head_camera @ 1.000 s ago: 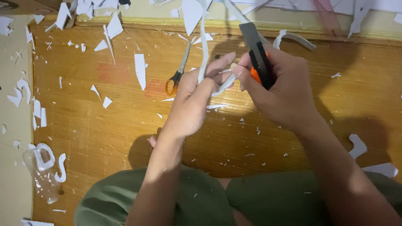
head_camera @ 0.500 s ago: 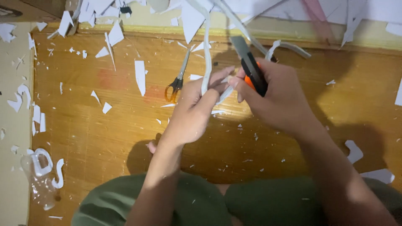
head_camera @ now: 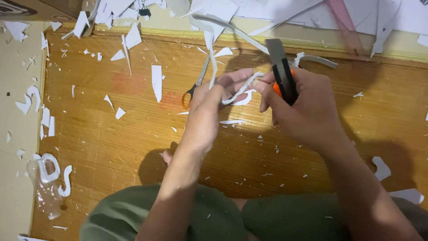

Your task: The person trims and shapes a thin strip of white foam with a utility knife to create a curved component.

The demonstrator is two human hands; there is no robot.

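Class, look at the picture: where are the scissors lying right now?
In the head view the scissors lie on the wooden board, just left of the left hand, partly hidden behind it.

Curved white strip (head_camera: 240,89), black-orange knife (head_camera: 281,73)

Scissors (head_camera: 196,85) on wooden floor (head_camera: 111,143); white paper scraps (head_camera: 156,81) scattered; clear plastic bottle (head_camera: 44,192) lower left.

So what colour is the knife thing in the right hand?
The cutter in the right hand is black with orange, clearest in the head view.
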